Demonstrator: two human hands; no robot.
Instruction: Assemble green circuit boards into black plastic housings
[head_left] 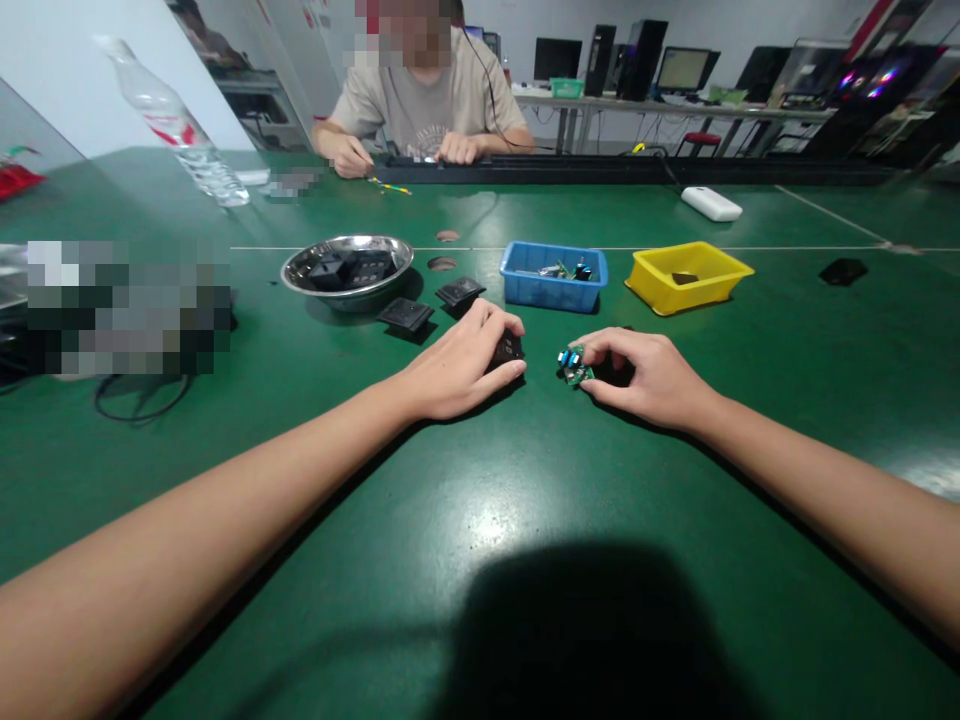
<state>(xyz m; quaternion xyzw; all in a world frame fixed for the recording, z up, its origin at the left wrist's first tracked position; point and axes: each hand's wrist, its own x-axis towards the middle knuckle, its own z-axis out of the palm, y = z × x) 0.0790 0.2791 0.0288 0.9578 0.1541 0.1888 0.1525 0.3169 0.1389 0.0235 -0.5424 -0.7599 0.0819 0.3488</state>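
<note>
Head view: the green table (480, 520) fills almost the whole frame, its top glossy under the lights. At its far edge a person in a beige shirt (429, 95) sits working with both hands on a long black strip. Next in size, a plastic water bottle (176, 125) stands at the far left, a steel bowl (346, 268) holds black parts, and to its right sit a blue tray (553, 276) of small pieces and a yellow tray (688, 275) with one dark item inside. Two loose black casings (406, 316) lie just in front of the bowl, and a white box (711, 204) lies farther back.

The left hand (461, 365) is curled down over a small black casing (507, 350), fingers and thumb closed around it and pressing it to the table. The right hand (645, 375) is nearly closed, fingertips pinching a small green circuit board (574, 365) with blue parts, held just above or on the table, near the casing but apart from it.

To do this well, I judge the board should be gripped by its edges, kept clear of the blue parts, and brought level to the casing while the left hand keeps the casing steady and its opening uncovered.

The bottle carries a red label, but its writing is too blurred to read; no other lettering is legible.
</note>
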